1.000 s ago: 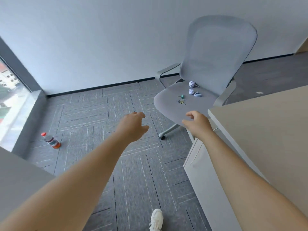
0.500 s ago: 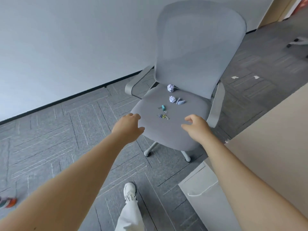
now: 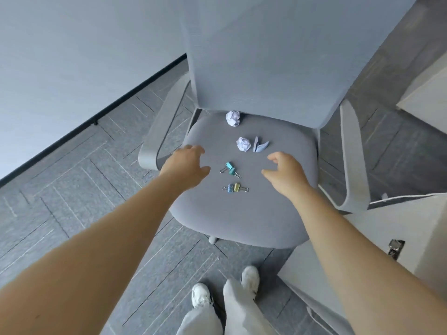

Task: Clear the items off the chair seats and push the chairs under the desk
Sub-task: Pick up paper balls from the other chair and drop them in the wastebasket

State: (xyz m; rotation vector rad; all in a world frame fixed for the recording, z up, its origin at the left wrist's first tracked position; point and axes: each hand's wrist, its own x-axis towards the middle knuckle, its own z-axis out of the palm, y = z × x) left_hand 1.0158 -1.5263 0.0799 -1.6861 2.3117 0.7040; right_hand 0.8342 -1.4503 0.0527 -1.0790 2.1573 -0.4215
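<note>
Head view, seat: chair seat (image 3: 242, 213) carries two paper balls (image 3: 233, 118) (image 3: 243, 144), a pale blue clip (image 3: 260, 145), teal binder clips (image 3: 230, 168) and blue-yellow binder clips (image 3: 235, 188), all between and beyond the hands.
Hands: left hand (image 3: 185, 165) and right hand (image 3: 285, 174) hover over the seat, fingers loosely spread, holding nothing.
Edges: counter (image 3: 399, 213) corner just right of right hand; carpet floor (image 3: 72, 170) open to the left.

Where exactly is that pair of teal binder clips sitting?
In the head view, the teal binder clips lie mid-seat on the grey chair, between the left hand and right hand.
</note>
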